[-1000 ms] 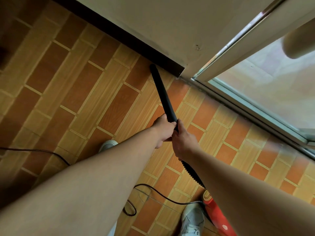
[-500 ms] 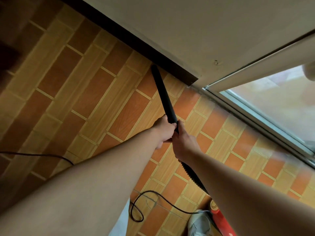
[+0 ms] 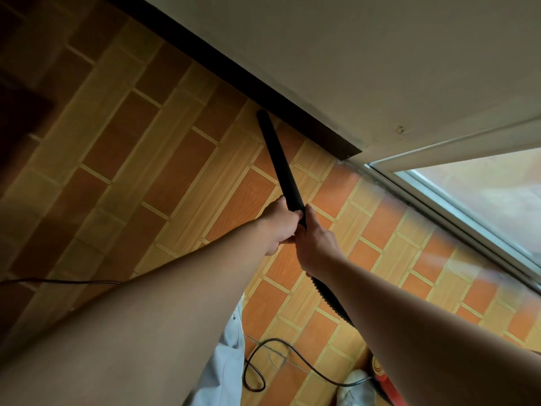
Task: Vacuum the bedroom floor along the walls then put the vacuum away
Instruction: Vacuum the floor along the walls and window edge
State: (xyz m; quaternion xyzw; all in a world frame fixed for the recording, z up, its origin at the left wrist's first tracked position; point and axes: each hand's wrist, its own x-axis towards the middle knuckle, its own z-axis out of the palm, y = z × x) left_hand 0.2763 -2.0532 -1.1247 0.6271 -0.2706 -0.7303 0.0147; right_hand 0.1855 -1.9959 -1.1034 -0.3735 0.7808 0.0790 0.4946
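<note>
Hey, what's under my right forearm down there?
The ribbed black hose runs beneath the right forearm; a sliver of the red vacuum body and a shoe peek out. The rest is covered.

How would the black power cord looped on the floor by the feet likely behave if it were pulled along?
The power cord is probably floppy: it lies in a loose loop. It looks thin, so likely light, and should slide easily over the smooth-looking floor tiles. Its loop lies near the shoe, so it could snag there.
</note>
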